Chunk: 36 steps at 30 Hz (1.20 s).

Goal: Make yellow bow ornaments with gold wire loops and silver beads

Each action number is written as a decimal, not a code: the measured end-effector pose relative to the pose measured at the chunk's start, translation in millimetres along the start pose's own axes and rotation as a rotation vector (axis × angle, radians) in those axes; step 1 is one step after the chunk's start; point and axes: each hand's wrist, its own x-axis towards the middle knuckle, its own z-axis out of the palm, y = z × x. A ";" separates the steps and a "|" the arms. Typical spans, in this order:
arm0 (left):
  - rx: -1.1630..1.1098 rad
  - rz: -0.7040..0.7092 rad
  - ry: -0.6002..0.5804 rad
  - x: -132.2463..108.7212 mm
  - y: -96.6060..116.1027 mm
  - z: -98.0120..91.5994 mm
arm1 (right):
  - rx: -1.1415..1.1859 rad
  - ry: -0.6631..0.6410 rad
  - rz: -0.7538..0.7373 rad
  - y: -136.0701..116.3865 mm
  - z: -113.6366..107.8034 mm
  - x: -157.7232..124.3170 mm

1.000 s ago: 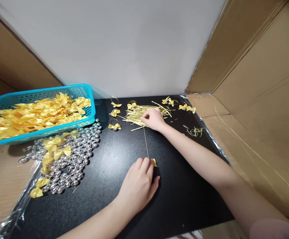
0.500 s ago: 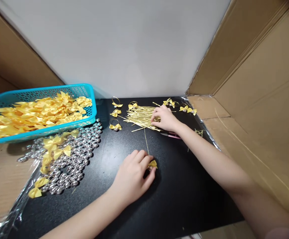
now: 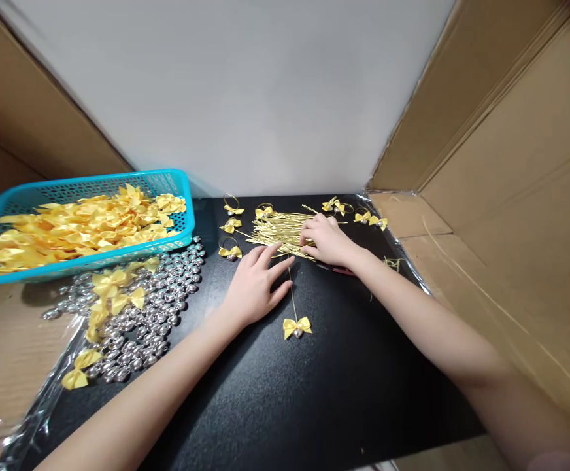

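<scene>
My left hand lay flat, fingers spread and empty; my right hand pinched into the gold twist-tie pile at twelve o'clock. The yellow bow sat at five o'clock from my left, nearer it, its tie running toward twelve.

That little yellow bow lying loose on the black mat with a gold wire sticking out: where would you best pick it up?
Probably pinch the gold wire just above the yellow bow, coming from above: it lies flat, with bare black mat on both sides.
</scene>
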 end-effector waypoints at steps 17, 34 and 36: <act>0.001 -0.127 -0.086 10.8 -15.1 20.4 | 0.002 -0.057 0.059 3.3 -10.0 -3.5; -0.073 -0.014 0.165 5.6 -10.8 9.9 | 0.144 -0.081 0.264 -5.3 -68.0 -63.7; -0.083 0.011 0.255 3.7 -5.9 3.7 | 0.228 -0.039 0.168 -19.1 -54.4 -66.7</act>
